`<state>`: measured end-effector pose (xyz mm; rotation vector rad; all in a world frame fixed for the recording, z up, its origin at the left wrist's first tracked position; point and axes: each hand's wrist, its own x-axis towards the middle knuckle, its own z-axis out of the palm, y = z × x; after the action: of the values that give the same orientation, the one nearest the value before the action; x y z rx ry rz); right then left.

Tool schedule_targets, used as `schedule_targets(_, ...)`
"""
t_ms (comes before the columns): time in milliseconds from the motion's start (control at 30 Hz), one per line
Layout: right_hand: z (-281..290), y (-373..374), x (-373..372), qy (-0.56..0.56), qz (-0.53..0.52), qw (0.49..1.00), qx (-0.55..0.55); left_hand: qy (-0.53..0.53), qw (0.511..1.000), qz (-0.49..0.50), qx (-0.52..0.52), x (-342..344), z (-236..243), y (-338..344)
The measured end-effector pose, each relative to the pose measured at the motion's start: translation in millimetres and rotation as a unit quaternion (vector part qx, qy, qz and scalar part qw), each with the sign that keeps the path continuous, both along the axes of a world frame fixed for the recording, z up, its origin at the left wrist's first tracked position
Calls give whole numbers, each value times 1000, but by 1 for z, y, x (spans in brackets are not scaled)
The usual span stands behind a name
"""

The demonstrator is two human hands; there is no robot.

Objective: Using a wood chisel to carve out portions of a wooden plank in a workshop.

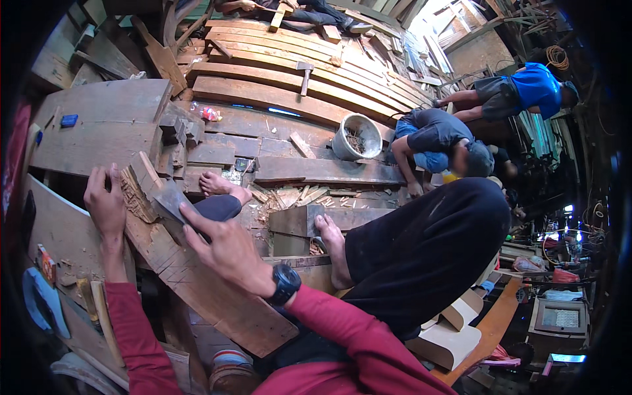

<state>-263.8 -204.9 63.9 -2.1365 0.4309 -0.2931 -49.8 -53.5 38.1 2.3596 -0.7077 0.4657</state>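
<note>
In the head view, a small red printed packet (47, 264) lies at left, its lettering unclear. A pale bucket (339, 145) holds dark scraps (354, 142) on the wooden floor (247, 122), near wood chips (289, 197). The right hand (227, 249) grips a metal blade (170, 200) near the rough-hewn end of a slanting plank (220, 296); the left hand (106, 203) curls beside that end, its grip impossible to tell.

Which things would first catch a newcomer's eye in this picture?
Probably the bent knee in black trousers, right of centre. Next come the long pale boards across the top, with a hammer-like tool on them, and, at left, the left hand and right hand at a rough-ended plank.
</note>
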Motion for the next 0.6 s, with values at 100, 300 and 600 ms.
schedule_targets(100, 4, 8, -23, 28, 2, 1000, -5, -4, 1000, 2, 5, 0, 2, 7)
schedule_targets(300, -2, -3, -3, -5, -10, 1000, 15, 5, 1000, -1, -6, -4, 1, -4)
schedule_targets(600, 10, -3, -8, 35, 10, 999, 9, -5, 1000, 4, -4, -2, 3, -1)
